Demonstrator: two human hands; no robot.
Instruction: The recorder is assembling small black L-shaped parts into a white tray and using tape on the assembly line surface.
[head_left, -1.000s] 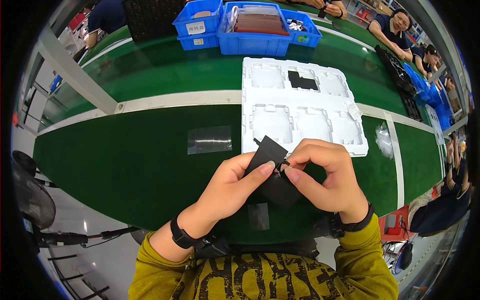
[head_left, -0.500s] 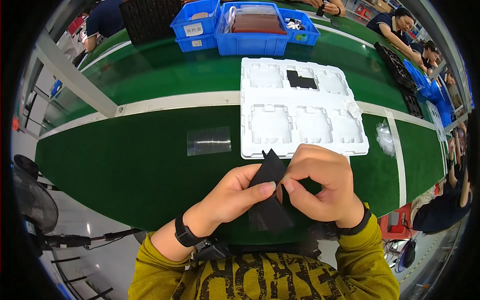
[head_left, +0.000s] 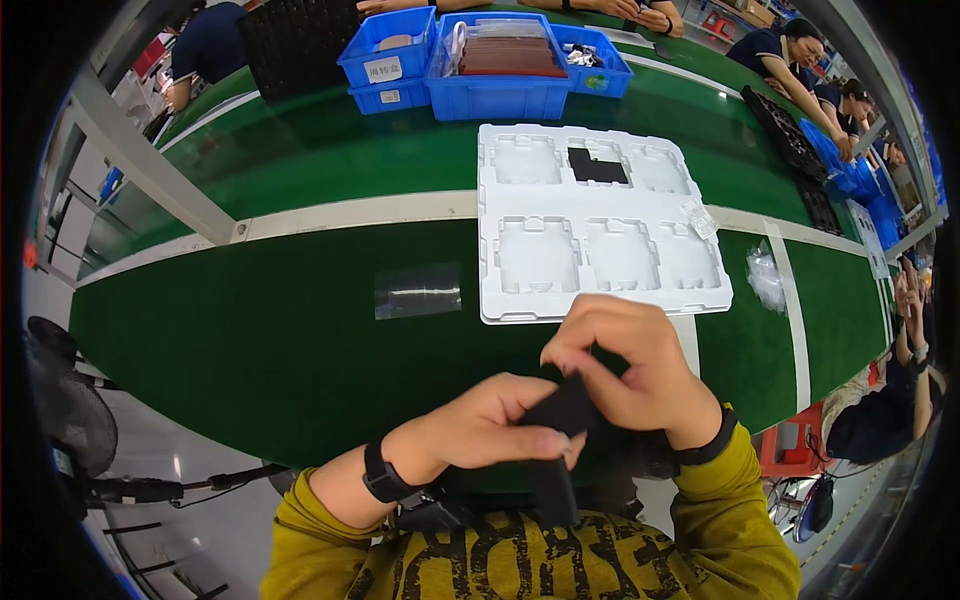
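A dark, flat black piece (head_left: 562, 408), bent or folded with a strip hanging below, is held in my left hand (head_left: 490, 425), thumb across its face. My right hand (head_left: 630, 375) is closed in a pinch at the piece's upper corner; whatever lies between those fingertips is too small to make out. Beyond my hands is a white moulded tray (head_left: 487, 260) with several recesses. One far recess holds an L-shaped black piece (head_left: 600, 170). Left of the tray, a clear plastic film (head_left: 418, 291) lies on the green table (head_left: 250, 340).
Blue bins (head_left: 498, 98) stand at the back, the middle one with reddish-brown sheets. A crumpled clear bag (head_left: 766, 276) lies right of the tray. Black trays (head_left: 785, 130) are at the far right, near co-workers. A metal post (head_left: 150, 160) rises on the left.
My left hand and the black piece have come lower and nearer to me, and the piece has turned. My right fingertips have shifted to its upper corner. The view has shifted slightly.
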